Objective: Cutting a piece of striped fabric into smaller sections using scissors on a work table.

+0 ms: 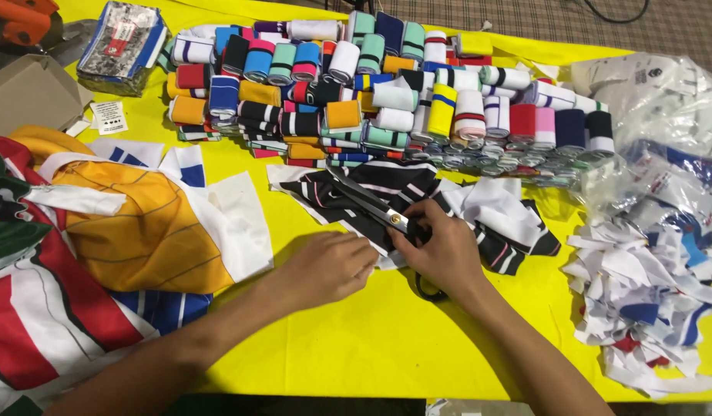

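My right hand (446, 248) grips black-handled scissors (371, 205), whose blades lie open and point up-left across a black fabric piece with white and pink stripes (387, 185). My left hand (330, 266) presses flat on the near edge of that striped piece, just left of the scissors' pivot. White fabric pieces (498, 208) lie under and to the right of the striped one. Everything rests on a yellow table cover (356, 339).
Rows of folded coloured rib bands (387, 85) fill the far middle. An orange, red and blue garment heap (86, 254) lies left. White fabric offcuts (641, 300) and clear plastic bags (664, 100) sit right. A cardboard box (28, 92) and a packet stack (125, 46) stand far left.
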